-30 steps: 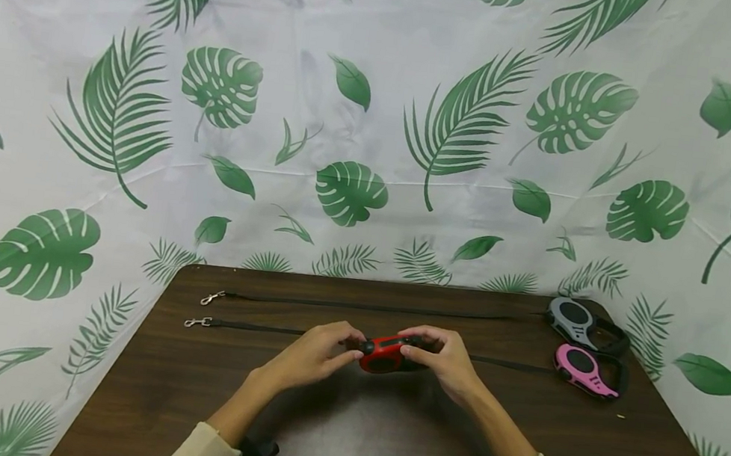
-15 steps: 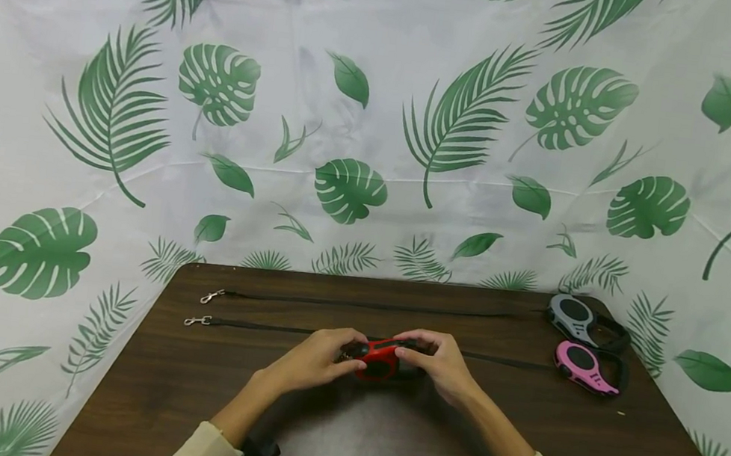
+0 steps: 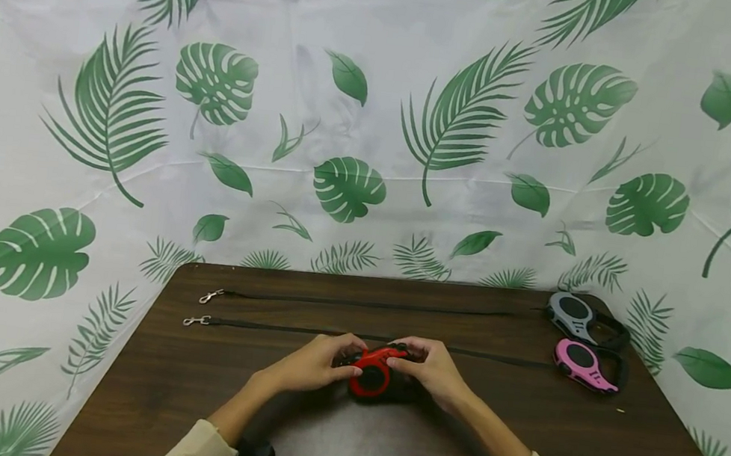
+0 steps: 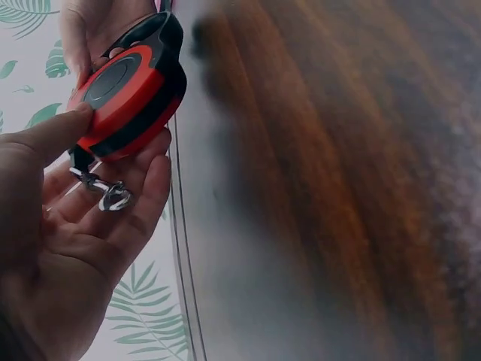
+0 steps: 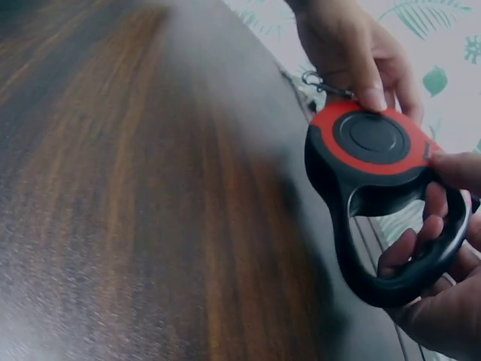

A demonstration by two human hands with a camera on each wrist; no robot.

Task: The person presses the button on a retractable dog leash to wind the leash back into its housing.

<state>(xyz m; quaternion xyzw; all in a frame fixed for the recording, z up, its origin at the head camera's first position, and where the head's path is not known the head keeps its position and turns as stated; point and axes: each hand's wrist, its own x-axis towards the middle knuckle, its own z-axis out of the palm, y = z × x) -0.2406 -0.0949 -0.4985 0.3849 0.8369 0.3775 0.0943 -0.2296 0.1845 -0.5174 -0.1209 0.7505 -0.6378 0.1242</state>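
Observation:
A red and black retractable dog leash (image 3: 371, 379) is held between both hands over the middle of the table. My left hand (image 3: 316, 362) pinches its red body, thumb on the face and fingers behind; the leash's metal clip (image 4: 113, 197) dangles over those fingers in the left wrist view. My right hand (image 3: 432, 371) grips the black handle (image 5: 353, 256), its fingers through the loop and its thumb on the red casing. The round black disc (image 5: 372, 138) of the casing faces up in the right wrist view.
On the dark wooden table (image 3: 185, 388), a grey leash (image 3: 573, 317) and a pink leash (image 3: 581, 365) lie at the back right. Their black cords stretch left to metal clips (image 3: 212, 296). A leaf-patterned sheet (image 3: 364, 122) hangs behind the table.
Both hands have turned the red leash so its round face shows more to the head camera. The leash has come slightly lower and nearer. The grey and pink leashes stay put.

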